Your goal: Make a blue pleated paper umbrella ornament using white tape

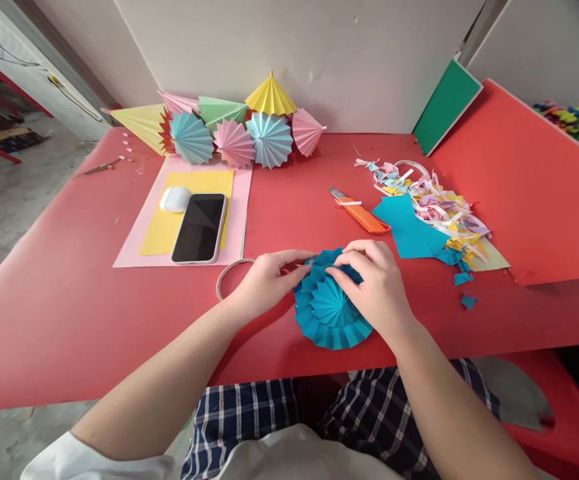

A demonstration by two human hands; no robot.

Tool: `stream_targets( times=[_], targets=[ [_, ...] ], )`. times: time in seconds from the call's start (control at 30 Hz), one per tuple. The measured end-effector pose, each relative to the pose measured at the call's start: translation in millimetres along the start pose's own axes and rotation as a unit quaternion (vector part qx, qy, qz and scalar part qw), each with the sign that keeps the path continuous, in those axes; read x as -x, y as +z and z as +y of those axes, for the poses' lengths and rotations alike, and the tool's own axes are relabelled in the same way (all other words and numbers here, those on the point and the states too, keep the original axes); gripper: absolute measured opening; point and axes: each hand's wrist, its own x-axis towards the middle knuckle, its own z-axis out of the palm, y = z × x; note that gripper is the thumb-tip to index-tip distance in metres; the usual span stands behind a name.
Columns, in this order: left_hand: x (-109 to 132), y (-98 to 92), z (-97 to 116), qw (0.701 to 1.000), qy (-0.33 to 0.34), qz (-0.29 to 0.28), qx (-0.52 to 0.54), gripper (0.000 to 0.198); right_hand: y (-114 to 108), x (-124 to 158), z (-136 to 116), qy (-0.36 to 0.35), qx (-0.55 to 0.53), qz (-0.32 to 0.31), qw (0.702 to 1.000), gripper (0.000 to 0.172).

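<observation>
A round pleated fan of teal paper [338, 313] lies near the front edge of the red table, a smaller pleated disc raised at its middle. My left hand [274, 280] pinches its far rim between thumb and fingers. Opposite, my right hand [376, 280] grips the same rim at the upper right, its fingers close to the left ones. The far part of the teal fan is partly covered by my fingers. A roll of tape [220, 283] lies flat beside my left wrist, partly hidden by it.
Folded paper umbrellas [272, 140] stand along the wall. A phone [199, 228] and white case [175, 199] rest on yellow and pink sheets [132, 250]. An orange utility knife [364, 215], teal paper [409, 227] and paper scraps [439, 200] lie to the right, before a red board [529, 193].
</observation>
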Motion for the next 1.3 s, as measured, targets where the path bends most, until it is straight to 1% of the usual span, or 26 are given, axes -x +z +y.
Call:
stream_targets(
  times=[0.13,0.3,0.47,0.63,1.03,1.3],
  targets=[
    [0.5,0.4,0.8,1.000,-0.009,-0.006,0.010,0.035,3.1,0.0,-0.8,0.008,-0.012,0.015,1.000,0.008],
    [0.9,0.4,0.7,1.000,-0.019,-0.002,-0.007,0.035,4.8,-0.3,-0.3,0.012,-0.021,0.013,1.000,0.008],
    [0.7,1.7,1.8,1.000,-0.005,-0.006,0.003,0.035,4.6,-1.8,-1.1,0.013,-0.020,0.014,1.000,0.007],
    [1.5,4.0,2.7,1.000,-0.018,-0.003,0.006,0.037,5.2,-1.3,-1.9,0.012,-0.021,0.015,1.000,0.008],
    [2.5,5.2,1.6,1.000,-0.005,-0.002,-0.009,0.035,5.1,-1.1,-3.0,0.023,-0.027,0.020,0.999,0.006],
    [2.9,5.1,3.5,1.000,-0.013,-0.012,-0.002,0.035,5.3,-1.1,-3.5,0.027,-0.025,0.019,0.999,0.007]
  ],
)
